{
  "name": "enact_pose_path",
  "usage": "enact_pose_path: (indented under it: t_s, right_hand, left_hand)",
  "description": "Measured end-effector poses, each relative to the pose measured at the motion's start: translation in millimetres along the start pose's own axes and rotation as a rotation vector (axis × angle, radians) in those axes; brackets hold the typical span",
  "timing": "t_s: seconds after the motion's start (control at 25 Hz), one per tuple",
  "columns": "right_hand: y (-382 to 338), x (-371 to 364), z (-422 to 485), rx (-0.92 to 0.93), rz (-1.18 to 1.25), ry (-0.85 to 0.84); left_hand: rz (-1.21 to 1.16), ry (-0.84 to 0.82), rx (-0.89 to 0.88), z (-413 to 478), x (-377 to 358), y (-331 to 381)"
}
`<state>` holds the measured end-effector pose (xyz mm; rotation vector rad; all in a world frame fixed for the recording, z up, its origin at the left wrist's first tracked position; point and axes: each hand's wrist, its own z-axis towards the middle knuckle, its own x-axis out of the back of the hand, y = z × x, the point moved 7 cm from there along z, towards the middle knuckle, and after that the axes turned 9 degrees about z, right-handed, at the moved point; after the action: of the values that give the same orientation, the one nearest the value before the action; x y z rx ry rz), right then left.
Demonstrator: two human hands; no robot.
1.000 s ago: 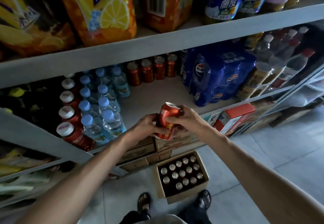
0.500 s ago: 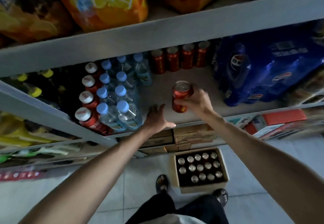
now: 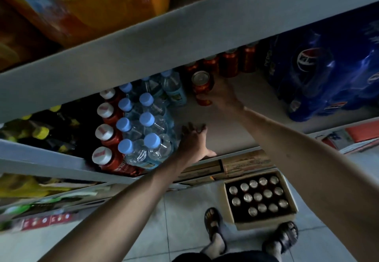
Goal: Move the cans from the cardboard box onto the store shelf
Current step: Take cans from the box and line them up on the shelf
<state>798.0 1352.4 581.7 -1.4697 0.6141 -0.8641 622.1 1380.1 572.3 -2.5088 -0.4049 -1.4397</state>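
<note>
Red cylindrical metal drink can w/ silver top (image 3: 202, 88) is sitting upright on the grey store shelf (image 3: 235, 122), just in front of a row of matching red cans (image 3: 229, 63) at the back. Right hand (image 3: 222, 97) is gripping it, fingers wrapped round the body. Left hand (image 3: 193, 142) is resting flat and spread on the shelf's front, holding nothing, beside the pack of blue-capped clear water bottles (image 3: 143, 130). Brown cardboard box (image 3: 260, 201) w/ more cans is sitting on the tiled floor (image 3: 184, 216) below. Blue shrink-wrapped cola pack (image 3: 324, 73) is standing to the right.

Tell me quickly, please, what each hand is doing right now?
Left hand: open, flat on the shelf.
Right hand: closed around a red can.
</note>
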Motion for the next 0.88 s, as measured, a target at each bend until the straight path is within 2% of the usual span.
enact_pose_path:
  t_s: [0.16, 0.52, 0.68, 0.88]
  right_hand:
    - [-16, 5, -19, 0.013, -0.072, 0.068]
    - [-17, -16, -4, -0.065, -0.192, -0.083]
    - [-22, -13, -3, -0.027, -0.052, -0.005]
    - [-24, -18, -2, 0.015, -0.19, -0.019]
  left_hand:
    - [-0.084, -0.123, 0.001, -4, 4, 5]
    - [-0.107, -0.122, 0.014, -5, 4, 5]
    - [-0.097, -0.132, 0.018, -4, 3, 6]
    - [-0.104, -0.143, 0.018, -3, 3, 5]
